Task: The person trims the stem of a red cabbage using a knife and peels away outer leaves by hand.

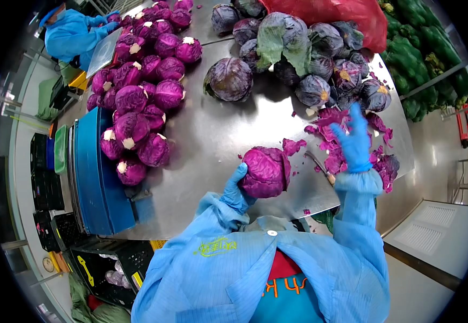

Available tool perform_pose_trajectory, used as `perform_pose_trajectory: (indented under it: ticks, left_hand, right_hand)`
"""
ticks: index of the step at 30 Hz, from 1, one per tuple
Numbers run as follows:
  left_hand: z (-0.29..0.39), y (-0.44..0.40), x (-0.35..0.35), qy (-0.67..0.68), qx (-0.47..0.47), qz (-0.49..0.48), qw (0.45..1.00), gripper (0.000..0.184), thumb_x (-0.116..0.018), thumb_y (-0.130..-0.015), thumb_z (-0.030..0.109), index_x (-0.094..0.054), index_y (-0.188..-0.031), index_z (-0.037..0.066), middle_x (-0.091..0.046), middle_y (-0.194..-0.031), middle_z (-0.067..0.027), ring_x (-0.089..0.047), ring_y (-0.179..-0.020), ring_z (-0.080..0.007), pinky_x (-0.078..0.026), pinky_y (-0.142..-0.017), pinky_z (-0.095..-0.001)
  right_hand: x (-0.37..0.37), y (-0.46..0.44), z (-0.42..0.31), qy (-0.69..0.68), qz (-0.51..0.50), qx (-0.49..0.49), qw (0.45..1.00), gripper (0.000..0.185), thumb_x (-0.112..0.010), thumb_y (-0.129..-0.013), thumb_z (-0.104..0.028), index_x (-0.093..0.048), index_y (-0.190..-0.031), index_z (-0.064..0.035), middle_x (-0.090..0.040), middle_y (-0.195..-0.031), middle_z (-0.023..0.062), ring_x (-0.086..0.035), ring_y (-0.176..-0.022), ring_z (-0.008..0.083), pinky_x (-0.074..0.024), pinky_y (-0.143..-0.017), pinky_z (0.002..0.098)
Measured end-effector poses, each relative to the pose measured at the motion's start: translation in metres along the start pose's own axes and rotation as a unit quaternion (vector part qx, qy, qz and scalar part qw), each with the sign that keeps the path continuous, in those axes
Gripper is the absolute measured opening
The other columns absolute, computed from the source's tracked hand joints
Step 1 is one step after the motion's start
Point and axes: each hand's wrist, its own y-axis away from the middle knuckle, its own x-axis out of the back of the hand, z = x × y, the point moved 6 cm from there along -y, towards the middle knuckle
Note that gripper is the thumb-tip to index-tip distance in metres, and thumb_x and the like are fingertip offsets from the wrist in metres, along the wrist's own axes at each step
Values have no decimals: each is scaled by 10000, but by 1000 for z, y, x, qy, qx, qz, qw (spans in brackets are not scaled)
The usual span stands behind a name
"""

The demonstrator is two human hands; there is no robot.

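Note:
A bright purple, peeled red cabbage (267,173) sits near the front edge of the steel table. My left hand (237,190) cups its lower left side, with the thumb along the leaves. My right hand (354,141), also in a blue glove, is raised with its fingers spread and holds nothing. Around and below it lie torn purple leaves (333,161). A knife (328,173) with a light handle rests on the metal between the cabbage and those leaves. One loose leaf piece (293,146) lies just beyond the cabbage.
Unpeeled dark cabbages (228,79) pile up at the back, by a red mesh sack (336,16). Peeled cabbages (132,99) are heaped on the left, beside a blue bin (97,167). Another person in blue (70,35) stands at far left. Green sacks (425,54) stand right.

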Motion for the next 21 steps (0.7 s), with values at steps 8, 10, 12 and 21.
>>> perform_pose_trajectory:
  ticks: [8, 10, 12, 21]
  left_hand:
    - [0, -1, 4, -10, -11, 12, 1000, 819, -704, -815, 432, -336, -1427, 31, -449, -1404, -182, -468, -1279, -346, -373, -1103, -512]
    - [2, -1, 8, -22, -5, -3, 1000, 798, -678, -830, 455, -348, -1423, 34, -455, -1399, -185, -473, -1275, -347, -380, -1097, -513]
    - [1, 0, 12, -24, 14, -11, 1000, 790, -652, -843, 483, -352, -1424, 40, -460, -1397, -182, -481, -1268, -346, -387, -1092, -512]
    - [-26, 11, 23, 73, 105, -57, 990, 778, -556, -828, 663, -404, -1415, 176, -490, -1380, -131, -516, -1223, -372, -426, -990, -637]
  right_hand:
    - [-83, 87, -99, -333, -448, -69, 827, 905, -773, -795, -194, -241, -1524, -128, -465, -1355, 130, -486, -1188, 224, -436, -969, 335]
    - [-80, 86, -99, -383, -424, -31, 820, 794, -716, -843, -126, -291, -1513, -143, -548, -1246, 109, -551, -1075, 189, -484, -884, 306]
    - [-74, 86, -92, -361, -460, -119, 802, 636, -642, -871, -69, -392, -1455, -107, -602, -1104, 80, -581, -933, 149, -503, -798, 280]
    - [-34, 38, 13, 233, -62, -31, 970, 871, -711, -746, -198, -253, -1475, -65, -473, -1302, 242, -536, -1069, 420, -455, -904, 501]
